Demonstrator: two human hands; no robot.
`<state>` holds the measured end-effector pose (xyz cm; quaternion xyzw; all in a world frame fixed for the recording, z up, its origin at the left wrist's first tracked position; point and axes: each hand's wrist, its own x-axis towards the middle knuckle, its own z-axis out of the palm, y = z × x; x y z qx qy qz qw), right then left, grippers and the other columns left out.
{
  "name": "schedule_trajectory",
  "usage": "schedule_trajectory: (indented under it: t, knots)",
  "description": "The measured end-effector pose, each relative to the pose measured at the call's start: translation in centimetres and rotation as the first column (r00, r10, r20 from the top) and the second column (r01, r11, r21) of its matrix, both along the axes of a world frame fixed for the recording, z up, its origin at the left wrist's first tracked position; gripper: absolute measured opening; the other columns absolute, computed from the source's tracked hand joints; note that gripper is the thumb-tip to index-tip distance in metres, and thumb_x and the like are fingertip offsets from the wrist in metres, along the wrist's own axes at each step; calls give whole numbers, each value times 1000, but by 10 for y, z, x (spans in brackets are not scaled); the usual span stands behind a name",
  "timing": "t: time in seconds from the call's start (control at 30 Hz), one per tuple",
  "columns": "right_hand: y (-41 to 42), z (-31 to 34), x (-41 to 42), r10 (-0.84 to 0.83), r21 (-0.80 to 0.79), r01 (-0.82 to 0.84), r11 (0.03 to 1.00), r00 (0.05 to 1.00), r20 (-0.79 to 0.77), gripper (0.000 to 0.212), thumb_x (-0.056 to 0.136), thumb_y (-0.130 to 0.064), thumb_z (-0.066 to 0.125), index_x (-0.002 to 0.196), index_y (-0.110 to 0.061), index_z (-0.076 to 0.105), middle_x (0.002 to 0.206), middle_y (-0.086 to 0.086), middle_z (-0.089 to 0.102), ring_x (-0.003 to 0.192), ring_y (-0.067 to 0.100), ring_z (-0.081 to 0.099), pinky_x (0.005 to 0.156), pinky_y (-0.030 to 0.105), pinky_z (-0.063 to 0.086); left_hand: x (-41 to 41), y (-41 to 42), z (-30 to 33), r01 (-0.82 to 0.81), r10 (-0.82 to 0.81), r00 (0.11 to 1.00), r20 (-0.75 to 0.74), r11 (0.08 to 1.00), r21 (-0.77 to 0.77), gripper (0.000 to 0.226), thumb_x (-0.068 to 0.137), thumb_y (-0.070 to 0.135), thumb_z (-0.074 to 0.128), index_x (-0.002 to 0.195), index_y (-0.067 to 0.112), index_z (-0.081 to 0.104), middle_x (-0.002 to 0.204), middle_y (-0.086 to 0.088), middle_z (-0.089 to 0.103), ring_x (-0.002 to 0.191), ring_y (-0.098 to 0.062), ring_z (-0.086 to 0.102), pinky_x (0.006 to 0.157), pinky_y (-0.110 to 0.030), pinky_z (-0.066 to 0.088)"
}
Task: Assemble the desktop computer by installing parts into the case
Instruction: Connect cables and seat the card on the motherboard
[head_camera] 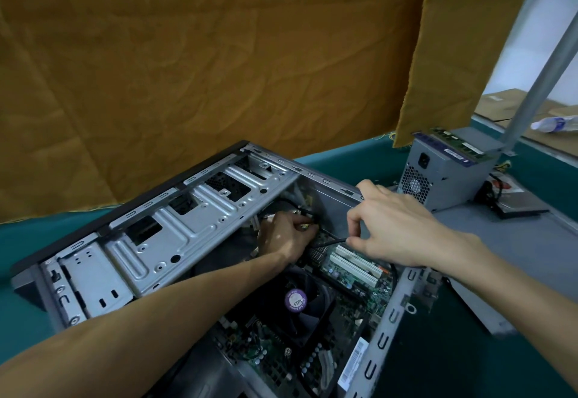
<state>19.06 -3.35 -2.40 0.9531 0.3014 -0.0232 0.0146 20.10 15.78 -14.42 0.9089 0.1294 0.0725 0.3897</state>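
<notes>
Both forearms reach up-frame into the open case (175,235) — left hand (283,238) clenches a connector (305,225), right hand (394,228) pinches a black cable (328,242).

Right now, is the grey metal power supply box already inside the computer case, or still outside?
Outside. The grey metal power supply box stands on the grey panel beside the open grey computer case.

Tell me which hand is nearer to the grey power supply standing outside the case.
The right hand. It pinches a black cable just below-left of the power supply. The left hand is deeper inside the case, farther left.
</notes>
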Motion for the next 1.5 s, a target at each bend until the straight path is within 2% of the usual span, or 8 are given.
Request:
schedule_trajectory:
  t: [0.27,0.4,0.73,0.87,1.03,1.2,1.37,1.5]
  knots:
    - [-1,-2,2,-2,8,2,1000,1000,14,21,94,-54,61,81,-38,59,109,-3,38,113,20,50,75,34,33,9,-7,-6,-125,130,987,99,991,-54,15,79,47,81,89,36,81,88,17,71,87,-4,66,71,-19,45]
    - [-1,-3,2,2,18,-2,1000,1000,20,22,94,-55,60,81,-38,58,112,-2,40,112,20,50,75,34,32,12,-1,-12,-57,67,989,132,996,-75,14,80,40,82,90,30,82,98,11,76,94,-8,68,84,-27,51]
    - [-2,-3,2,12,42,-12,999,1000,18,21,94,-55,60,82,-37,59,110,-3,38,113,20,49,76,34,28,15,-2,-17,-38,68,980,186,986,-164,12,82,31,83,90,23,83,92,6,78,88,-10,71,82,-26,53]
    - [-2,-3,1,19,40,-19,999,1000,21,21,94,-55,61,82,-37,58,111,-3,39,113,20,48,76,33,29,16,-1,-20,-15,46,976,213,989,-145,11,80,30,85,89,23,83,87,8,76,86,-12,70,77,-24,50]
    - [-2,-5,2,20,33,-21,999,999,28,21,94,-55,61,83,-36,59,111,-2,39,111,21,48,77,34,29,16,4,-21,65,-62,962,264,998,-2,9,83,31,83,89,24,83,91,4,76,91,-18,61,86,-41,49]
    - [-3,-3,1,27,35,-28,999,999,23,21,94,-54,62,82,-37,60,108,-3,37,108,19,47,76,34,29,20,-1,-22,-20,59,970,236,986,-165,11,84,27,82,88,17,83,86,0,76,84,-16,69,80,-31,52]
    - [-3,-3,1,24,22,-25,999,999,28,21,93,-54,62,82,-36,60,109,-2,38,110,20,48,75,33,28,16,-3,-16,156,-143,946,293,987,-23,15,82,28,85,88,14,83,90,3,79,79,-5,67,77,-23,49]
    - [-2,-2,0,26,28,-27,999,999,19,21,93,-54,62,82,-36,61,110,-3,38,110,20,48,75,33,28,16,7,-14,155,-159,931,328,987,40,12,84,22,82,92,13,83,92,2,79,76,2,63,75,-13,47]
